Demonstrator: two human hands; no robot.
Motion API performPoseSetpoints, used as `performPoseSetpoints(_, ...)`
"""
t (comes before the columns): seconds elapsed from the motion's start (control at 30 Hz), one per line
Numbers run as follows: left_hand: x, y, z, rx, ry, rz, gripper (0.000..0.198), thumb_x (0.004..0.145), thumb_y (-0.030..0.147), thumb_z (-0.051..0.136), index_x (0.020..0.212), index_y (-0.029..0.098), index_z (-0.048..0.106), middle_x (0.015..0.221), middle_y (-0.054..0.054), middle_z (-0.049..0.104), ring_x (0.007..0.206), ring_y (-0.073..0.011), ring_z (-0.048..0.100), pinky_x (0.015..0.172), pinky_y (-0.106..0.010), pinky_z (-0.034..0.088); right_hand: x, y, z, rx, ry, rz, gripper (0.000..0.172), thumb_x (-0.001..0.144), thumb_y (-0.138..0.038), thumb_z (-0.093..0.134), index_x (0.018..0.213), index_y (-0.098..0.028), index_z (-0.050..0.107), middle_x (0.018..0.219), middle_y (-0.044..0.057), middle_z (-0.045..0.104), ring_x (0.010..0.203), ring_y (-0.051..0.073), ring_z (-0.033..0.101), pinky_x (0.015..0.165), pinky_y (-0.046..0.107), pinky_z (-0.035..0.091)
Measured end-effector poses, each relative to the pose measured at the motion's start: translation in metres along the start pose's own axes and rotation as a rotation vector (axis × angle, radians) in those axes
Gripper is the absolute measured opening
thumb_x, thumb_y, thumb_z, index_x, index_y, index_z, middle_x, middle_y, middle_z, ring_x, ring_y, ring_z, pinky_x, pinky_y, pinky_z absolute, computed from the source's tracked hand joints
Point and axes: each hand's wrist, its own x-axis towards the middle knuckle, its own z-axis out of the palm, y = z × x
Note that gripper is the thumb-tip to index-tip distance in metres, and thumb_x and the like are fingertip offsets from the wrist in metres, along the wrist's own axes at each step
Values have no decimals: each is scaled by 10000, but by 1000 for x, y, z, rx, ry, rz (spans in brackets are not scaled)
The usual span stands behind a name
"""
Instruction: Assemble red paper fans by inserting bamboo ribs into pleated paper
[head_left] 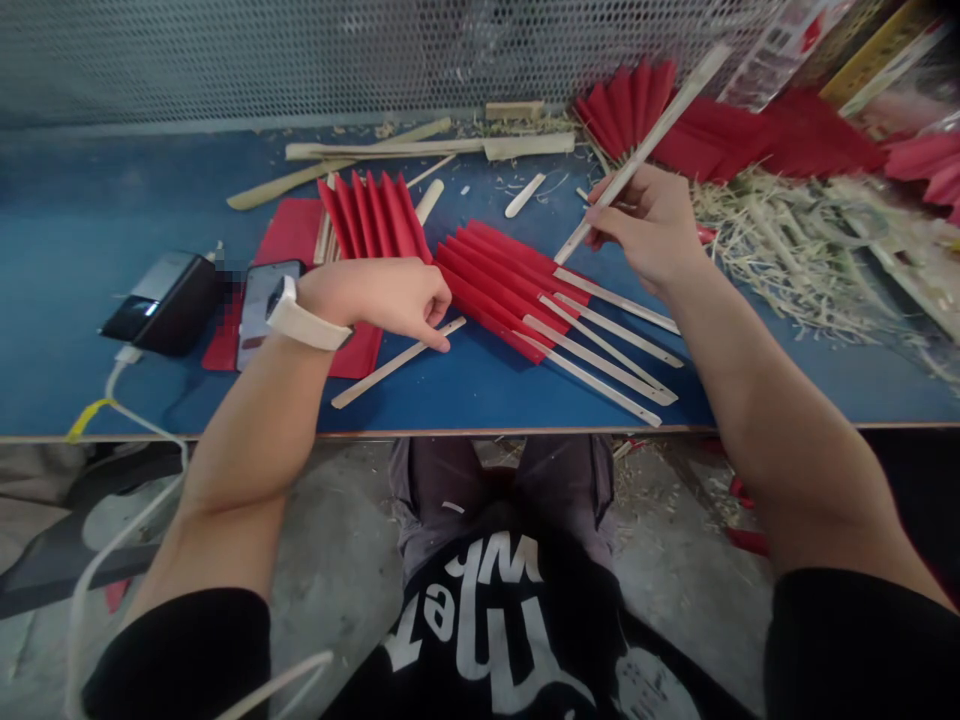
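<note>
My right hand (645, 220) pinches a long pale bamboo strip (675, 110). It slants up to the right, its lower end near the back edge of a pleated red fan paper (499, 270). Several thin bamboo ribs (607, 365) stick out of that paper toward the front right. At the paper's left end is my left hand (394, 300), fingers curled and thumb pointing down; what they hold, if anything, is hidden. Under its thumb lies a loose thin bamboo rib (397, 362). Just behind this hand stands another pleated red paper (375, 215).
On the left, a phone (262, 300) rests on red sheets, beside a black device (161, 300) with a white cable. Bamboo strips (427, 150) lie along the back. A heap of shavings (780, 250) and more red fan papers (626, 105) are at right, before a perforated panel (300, 60).
</note>
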Motion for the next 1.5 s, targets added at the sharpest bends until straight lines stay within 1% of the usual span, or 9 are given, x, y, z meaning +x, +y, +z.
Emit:
performPoseSetpoints(0.13,1,-2,-1,-27,-37,3,362,1003,600,876,951,241,875,938,-94,870,880,-293,799,819,-379,504,0,-4,0,35,2,17,414,938,-477,1240,1072,-325,879,909,-2,847,715,190,739,759,470,722)
performPoseSetpoints(0.33,3,-4,-2,-58,-127,107,274,990,495,817,1000,234,901,996,-92,911,907,-263,809,838,-341,551,-6,-15,5,112,-8,48,602,818,-715,1274,1056,-307,900,914,29,846,789,238,829,775,492,789)
performPoseSetpoints(0.53,3,-3,-1,-116,-79,219,278,969,519,804,915,248,827,905,-75,844,781,-243,735,775,-371,550,-10,-24,7,197,55,3,888,515,-987,1239,977,-325,867,852,-22,785,681,189,739,776,500,813)
performPoseSetpoints(0.7,0,0,-1,-261,30,371,334,977,550,809,816,284,686,819,-44,715,721,-225,632,737,-399,547,-15,-33,11,213,53,-15,799,618,-920,1261,995,-344,857,814,-30,772,761,229,811,768,496,772)
performPoseSetpoints(0.83,-1,1,-1,-358,36,384,371,1018,581,816,863,282,662,900,-68,792,816,-253,754,790,-405,625,-23,-48,17,215,13,-49,755,633,-883,1275,982,-348,873,801,-32,763,756,240,835,771,501,789)
performPoseSetpoints(1.07,5,-7,4,-499,111,354,349,1060,552,856,1197,247,756,867,-30,804,795,-246,845,767,-356,644,-28,-59,19,218,-8,-13,719,618,-832,1305,1013,-361,933,856,-23,843,759,204,787,801,472,787)
performPoseSetpoints(1.23,9,-9,7,-487,162,321,506,1116,543,827,1506,221,816,991,-57,868,920,-284,909,834,-381,665,-23,-50,17,193,-36,7,785,599,-906,1274,1011,-362,885,811,-48,795,764,205,782,815,461,768)
performPoseSetpoints(1.33,11,-9,9,-496,194,324,533,1129,550,839,1551,227,807,1016,-59,879,940,-286,918,852,-387,677,-20,-42,13,166,45,-40,751,669,-928,1241,1022,-386,860,837,-44,784,750,206,738,756,450,715)
performPoseSetpoints(1.5,13,-8,13,-578,211,352,577,1100,549,893,1552,213,768,1105,-95,915,923,-280,918,845,-378,704,-10,-26,-6,130,309,-115,643,844,-945,1141,1093,-429,849,934,-11,801,709,217,654,727,465,642)
